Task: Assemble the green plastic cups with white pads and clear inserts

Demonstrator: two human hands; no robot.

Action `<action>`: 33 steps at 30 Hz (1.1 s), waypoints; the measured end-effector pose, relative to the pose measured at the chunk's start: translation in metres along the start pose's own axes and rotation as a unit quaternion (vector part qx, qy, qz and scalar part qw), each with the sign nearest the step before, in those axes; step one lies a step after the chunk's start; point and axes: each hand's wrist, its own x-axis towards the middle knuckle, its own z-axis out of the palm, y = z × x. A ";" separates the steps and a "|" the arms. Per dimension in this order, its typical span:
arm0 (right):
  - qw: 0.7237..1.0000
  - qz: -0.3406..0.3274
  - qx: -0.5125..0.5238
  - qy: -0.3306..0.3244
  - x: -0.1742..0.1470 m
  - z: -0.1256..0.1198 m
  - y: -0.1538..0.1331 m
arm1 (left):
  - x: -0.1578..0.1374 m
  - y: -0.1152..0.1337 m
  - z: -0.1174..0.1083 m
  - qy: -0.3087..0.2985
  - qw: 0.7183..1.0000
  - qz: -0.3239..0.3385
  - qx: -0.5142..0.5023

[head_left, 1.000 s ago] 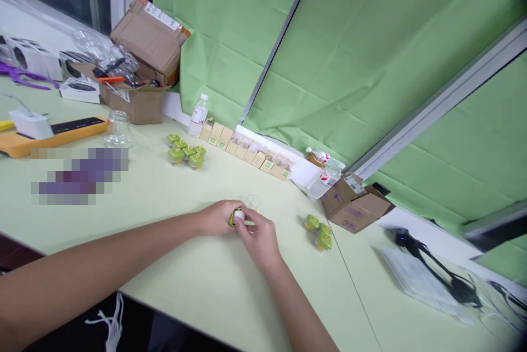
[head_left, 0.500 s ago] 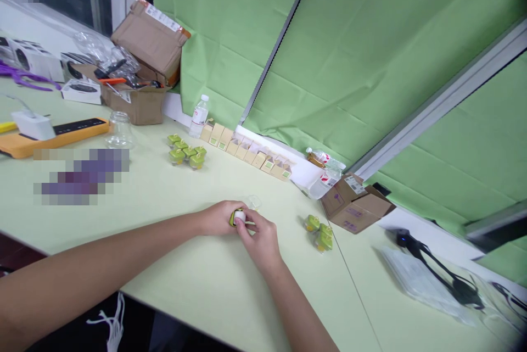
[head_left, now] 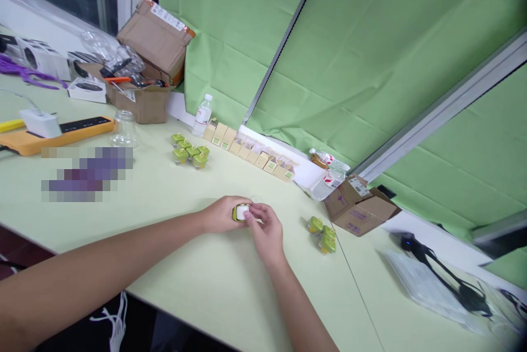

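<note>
My left hand [head_left: 221,213] is closed around a small green lid [head_left: 235,213], with its inner side facing me. A white, rounded-square piece [head_left: 242,211] sits in the lid's opening. My right hand [head_left: 268,231] pinches at this white piece, its thumb on the right edge and its fingers curled behind. Just beyond the fingers lies a clear plastic cup [head_left: 257,198], mostly hidden. Several small clear containers with green lids [head_left: 191,151] stand in a cluster to the left. Another such cluster [head_left: 328,240] is right of my right hand.
A row of small cardboard boxes [head_left: 247,150] lines the back beside a water bottle [head_left: 202,116]. Further left are a glass jar [head_left: 123,129], an orange power strip [head_left: 84,131] and an open carton [head_left: 142,102]. At right are another carton [head_left: 358,212] and a black device [head_left: 444,272].
The white piece now sits flatter in the green lid, and its face shows more. My right thumb has shifted to its edge. The camera view has moved slightly.
</note>
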 end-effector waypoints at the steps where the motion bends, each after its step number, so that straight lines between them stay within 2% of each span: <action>1: 0.999 0.017 0.029 0.009 0.002 -0.002 0.001 | 0.001 0.001 0.000 0.011 1.000 0.010 0.006; 4: 0.996 0.046 0.070 0.010 0.006 -0.008 0.000 | 0.002 0.003 0.002 0.019 0.998 0.050 0.029; 9: 0.986 0.085 0.095 -0.107 0.002 -0.007 -0.012 | 0.002 -0.001 0.001 0.038 0.992 0.091 0.078; 12: 0.978 0.100 0.117 -0.143 0.001 -0.005 -0.015 | 0.002 -0.003 -0.001 0.027 0.990 0.101 0.097; 17: 0.980 0.106 0.132 -0.102 0.003 -0.012 -0.013 | 0.002 -0.002 -0.004 0.050 0.987 0.103 0.111; 22: 0.983 0.085 0.110 -0.120 0.000 -0.011 -0.017 | 0.002 -0.001 -0.004 0.042 0.985 0.110 0.124; 26: 0.983 0.112 0.126 -0.077 0.001 -0.009 -0.018 | 0.002 0.000 -0.003 0.046 0.986 0.093 0.132; 31: 0.983 0.097 0.106 -0.118 0.000 -0.011 -0.018 | 0.001 0.000 -0.002 0.039 0.986 0.093 0.131; 33: 0.984 0.098 0.112 -0.100 0.000 -0.010 -0.016 | 0.001 -0.001 -0.002 0.034 0.987 0.091 0.128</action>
